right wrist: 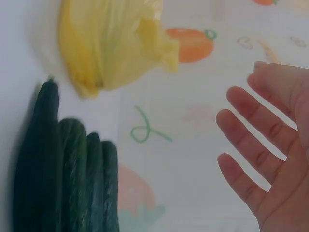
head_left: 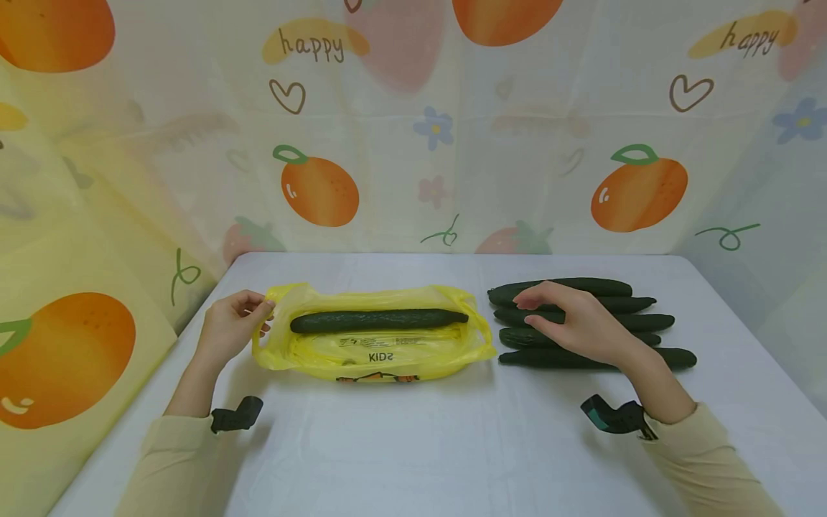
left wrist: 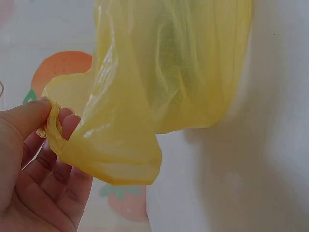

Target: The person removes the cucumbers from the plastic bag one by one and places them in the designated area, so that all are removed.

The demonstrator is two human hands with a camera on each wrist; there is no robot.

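Observation:
A yellow plastic bag (head_left: 388, 362) lies spread on the table, with one dark green cucumber (head_left: 379, 320) resting lengthwise in its opening. My left hand (head_left: 227, 327) pinches the bag's left handle between thumb and fingers; the left wrist view shows the gathered plastic (left wrist: 57, 128) in that grip. Above a row of several cucumbers (head_left: 584, 321) on the right hovers my right hand (head_left: 584, 323), fingers apart and loosely bent, holding nothing. In the right wrist view those cucumbers (right wrist: 72, 169) stand beside the near end of the bag (right wrist: 111, 43), away from the fingers.
The table (head_left: 413, 445) has a white cover, and its back edge meets a hanging cloth (head_left: 388, 129) printed with oranges, hearts and flowers. A yellowish printed cloth (head_left: 64, 251) hangs along the left side. Small black cameras sit at both wrists.

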